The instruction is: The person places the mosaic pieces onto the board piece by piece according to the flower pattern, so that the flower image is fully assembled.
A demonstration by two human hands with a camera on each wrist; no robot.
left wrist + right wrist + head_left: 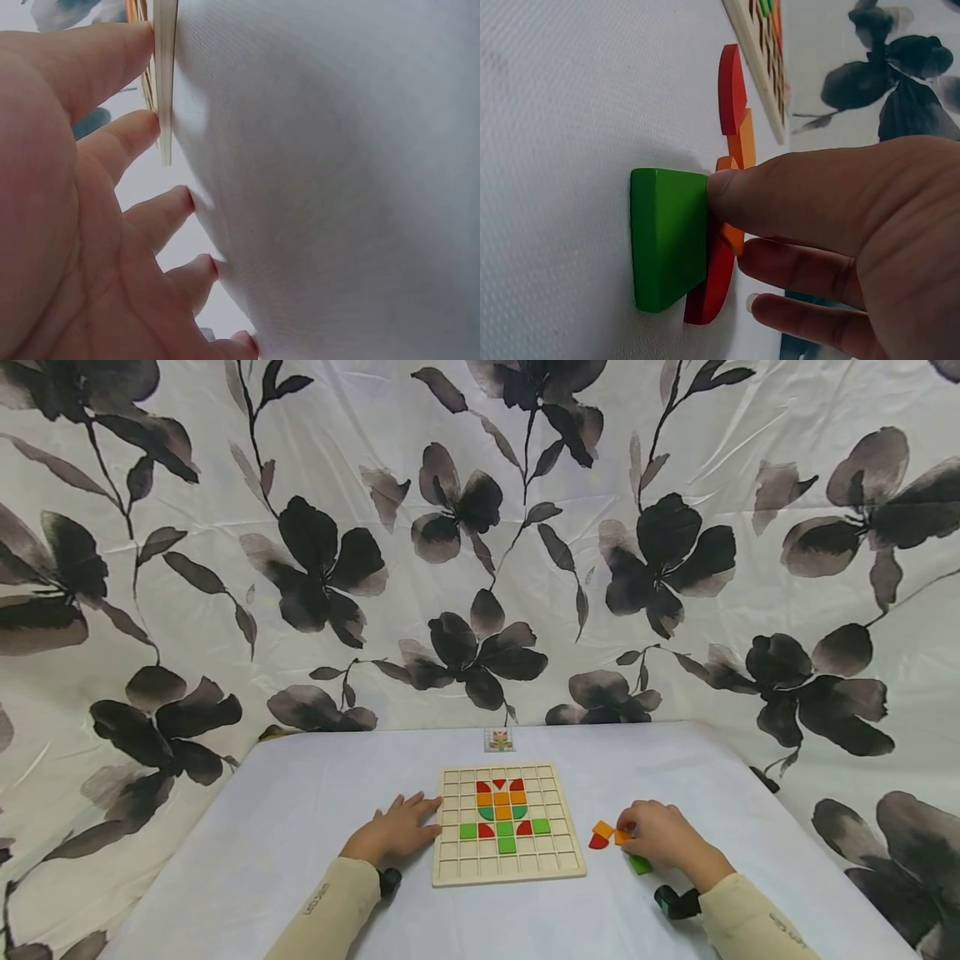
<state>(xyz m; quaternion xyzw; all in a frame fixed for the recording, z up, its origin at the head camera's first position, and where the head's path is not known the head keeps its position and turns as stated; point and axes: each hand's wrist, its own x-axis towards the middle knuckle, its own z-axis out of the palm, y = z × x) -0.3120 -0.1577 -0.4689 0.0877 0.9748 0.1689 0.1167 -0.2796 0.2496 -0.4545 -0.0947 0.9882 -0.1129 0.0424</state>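
A pale wooden grid board (510, 878) lies on the table. Red, orange, teal and green pieces form a pattern in its cells. My left hand (397, 828) rests on the cloth, fingers spread, thumb and index fingertip touching the board's left edge. To the board's right, my right hand (663, 839) pinches an orange block (735, 236) among loose pieces, its thumb partly covering it. Closest in the right wrist view stands a green square block (667, 236), beside the thumb tip. A red piece (712, 289) shows partly behind it. Farther off are another red piece (731, 90) and orange square (744, 142).
A small pattern card (499, 740) lies behind the board, near the table's back edge. White cloth (315, 802) covers the table. Behind it hangs a flower-print curtain (405, 693). A black wrist device (677, 902) sits at my right wrist.
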